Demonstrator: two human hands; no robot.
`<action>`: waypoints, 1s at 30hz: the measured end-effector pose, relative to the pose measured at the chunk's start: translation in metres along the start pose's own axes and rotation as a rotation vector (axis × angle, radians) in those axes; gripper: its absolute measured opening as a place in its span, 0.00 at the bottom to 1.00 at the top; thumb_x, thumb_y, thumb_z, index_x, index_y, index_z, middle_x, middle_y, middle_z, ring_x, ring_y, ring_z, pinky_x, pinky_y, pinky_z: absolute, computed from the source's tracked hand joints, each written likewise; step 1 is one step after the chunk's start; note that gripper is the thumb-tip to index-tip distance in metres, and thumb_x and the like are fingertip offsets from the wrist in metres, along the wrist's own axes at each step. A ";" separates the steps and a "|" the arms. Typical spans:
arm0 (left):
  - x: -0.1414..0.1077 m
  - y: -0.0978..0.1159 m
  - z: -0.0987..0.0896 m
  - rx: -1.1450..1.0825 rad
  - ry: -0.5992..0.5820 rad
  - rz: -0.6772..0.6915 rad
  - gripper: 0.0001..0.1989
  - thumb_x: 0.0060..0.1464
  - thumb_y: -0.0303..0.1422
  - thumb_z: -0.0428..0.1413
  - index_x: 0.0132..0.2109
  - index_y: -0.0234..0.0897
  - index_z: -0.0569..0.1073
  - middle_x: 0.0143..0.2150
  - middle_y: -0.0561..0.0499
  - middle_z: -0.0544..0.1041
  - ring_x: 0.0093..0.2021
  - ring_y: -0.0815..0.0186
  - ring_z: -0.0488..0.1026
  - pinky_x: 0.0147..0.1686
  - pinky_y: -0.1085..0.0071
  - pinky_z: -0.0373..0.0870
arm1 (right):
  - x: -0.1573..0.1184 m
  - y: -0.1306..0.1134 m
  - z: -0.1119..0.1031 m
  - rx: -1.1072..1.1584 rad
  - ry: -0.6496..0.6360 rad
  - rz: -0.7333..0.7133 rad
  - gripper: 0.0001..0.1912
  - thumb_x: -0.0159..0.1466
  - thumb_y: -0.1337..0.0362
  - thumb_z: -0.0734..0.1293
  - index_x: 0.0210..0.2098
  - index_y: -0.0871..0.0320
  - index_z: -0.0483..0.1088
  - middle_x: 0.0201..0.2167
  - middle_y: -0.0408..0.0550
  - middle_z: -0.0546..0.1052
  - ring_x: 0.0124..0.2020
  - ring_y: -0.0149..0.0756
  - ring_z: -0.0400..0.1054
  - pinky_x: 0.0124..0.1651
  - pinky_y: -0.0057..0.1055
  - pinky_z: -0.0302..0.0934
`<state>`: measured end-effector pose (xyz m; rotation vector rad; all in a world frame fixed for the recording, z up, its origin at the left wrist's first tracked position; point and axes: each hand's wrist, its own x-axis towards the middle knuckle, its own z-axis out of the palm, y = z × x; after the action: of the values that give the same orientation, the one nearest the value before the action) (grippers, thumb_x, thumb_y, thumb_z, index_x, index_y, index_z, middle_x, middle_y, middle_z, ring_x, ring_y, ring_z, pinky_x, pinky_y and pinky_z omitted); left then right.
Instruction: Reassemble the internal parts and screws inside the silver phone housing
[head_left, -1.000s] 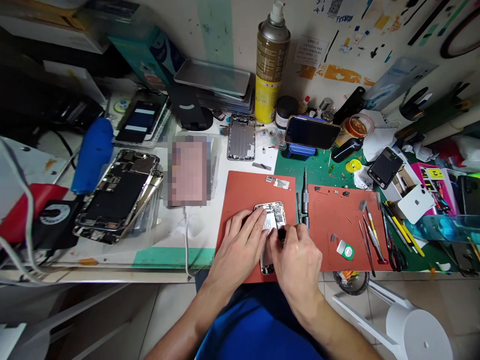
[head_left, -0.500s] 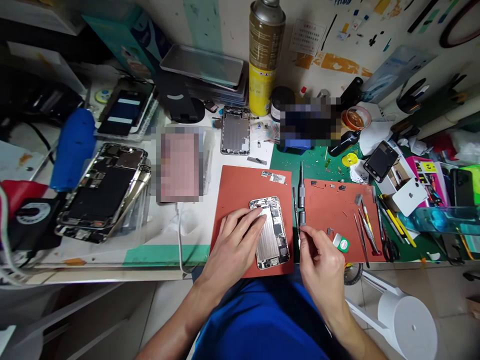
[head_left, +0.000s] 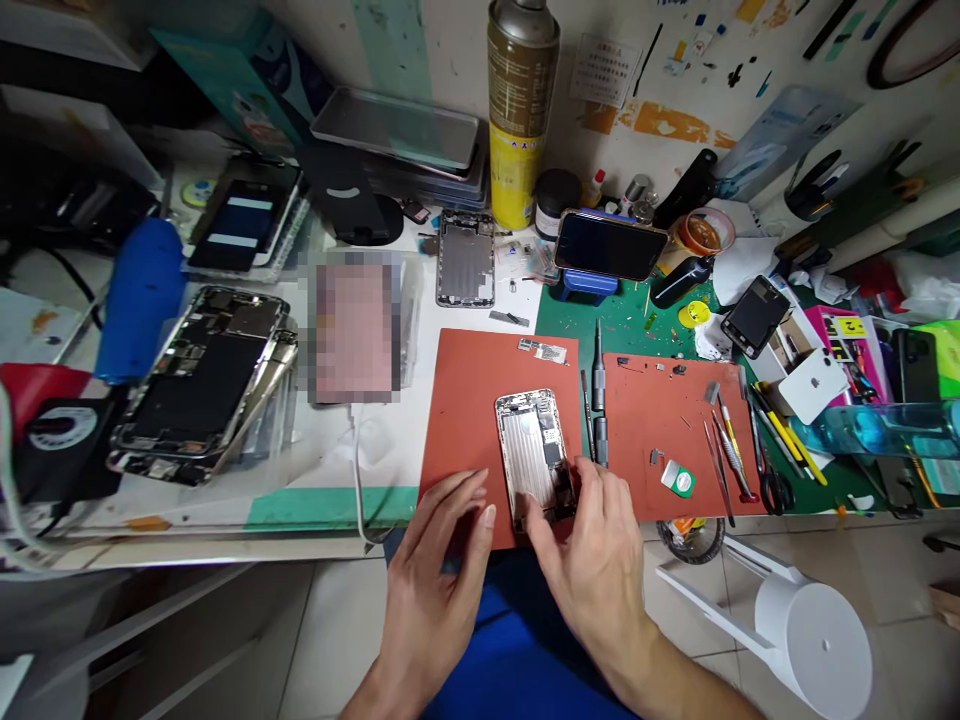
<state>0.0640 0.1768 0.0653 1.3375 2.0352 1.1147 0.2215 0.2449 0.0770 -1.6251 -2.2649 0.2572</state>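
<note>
An opened phone [head_left: 534, 450] lies on the left red mat [head_left: 465, 400], its silvery inside facing up. At its lower right, my right hand [head_left: 592, 540] grips it, with the thumb over the lower inside and the fingers along the right edge. My left hand [head_left: 439, 570] hovers just left of the phone's lower end, holding nothing, its thumb and fingers apart. To the phone's right, a grey screwdriver [head_left: 598, 385] and a thin dark tool [head_left: 588, 410] lie in the strip between the mats. My right hand hides the phone's lower right corner.
On the right red mat [head_left: 637, 420] are a small green-and-white container [head_left: 678, 478], tweezers [head_left: 718, 465] and small parts. Scissors [head_left: 776, 485] lie at its right edge. Another opened phone [head_left: 202, 380] is at left. Behind stand a yellow spray can [head_left: 517, 150] and a propped phone [head_left: 611, 245].
My right hand has left the screwdriver and moved left onto the phone's lower end. My left hand has come off the phone and drawn back toward me. The view has shifted slightly.
</note>
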 end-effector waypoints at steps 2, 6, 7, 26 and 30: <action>-0.004 0.002 -0.003 -0.151 -0.029 -0.136 0.12 0.71 0.38 0.56 0.57 0.47 0.78 0.60 0.47 0.80 0.59 0.58 0.80 0.54 0.62 0.84 | 0.002 -0.003 0.001 0.002 0.015 -0.011 0.19 0.77 0.54 0.63 0.56 0.64 0.70 0.46 0.60 0.77 0.46 0.50 0.70 0.47 0.44 0.69; -0.006 0.004 -0.001 -0.335 -0.077 -0.271 0.18 0.71 0.42 0.56 0.63 0.48 0.74 0.61 0.46 0.80 0.59 0.60 0.81 0.56 0.64 0.83 | 0.015 -0.003 0.007 -0.045 0.032 0.002 0.13 0.78 0.60 0.60 0.45 0.60 0.74 0.38 0.55 0.76 0.41 0.47 0.70 0.42 0.41 0.66; -0.006 0.004 0.001 -0.342 -0.081 -0.275 0.18 0.70 0.42 0.56 0.64 0.48 0.74 0.61 0.46 0.80 0.59 0.60 0.81 0.57 0.63 0.83 | 0.018 -0.004 0.009 -0.072 0.032 0.004 0.14 0.77 0.60 0.60 0.44 0.60 0.75 0.37 0.54 0.75 0.39 0.47 0.70 0.40 0.40 0.65; -0.005 0.000 0.013 -0.138 -0.114 -0.174 0.22 0.71 0.41 0.55 0.68 0.47 0.68 0.65 0.40 0.76 0.52 0.56 0.84 0.24 0.73 0.81 | 0.024 -0.013 0.017 -0.176 0.092 0.071 0.14 0.75 0.61 0.62 0.36 0.59 0.76 0.32 0.50 0.75 0.29 0.41 0.71 0.28 0.34 0.57; -0.005 0.001 0.008 -0.232 -0.144 -0.226 0.22 0.71 0.42 0.56 0.68 0.49 0.69 0.66 0.42 0.76 0.55 0.56 0.83 0.29 0.73 0.85 | 0.011 -0.004 0.004 -0.058 0.060 0.030 0.15 0.77 0.57 0.61 0.44 0.59 0.76 0.34 0.50 0.75 0.32 0.42 0.73 0.33 0.36 0.64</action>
<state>0.0726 0.1759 0.0613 1.0159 1.8362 1.0809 0.2133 0.2542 0.0767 -1.6732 -2.2244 0.1498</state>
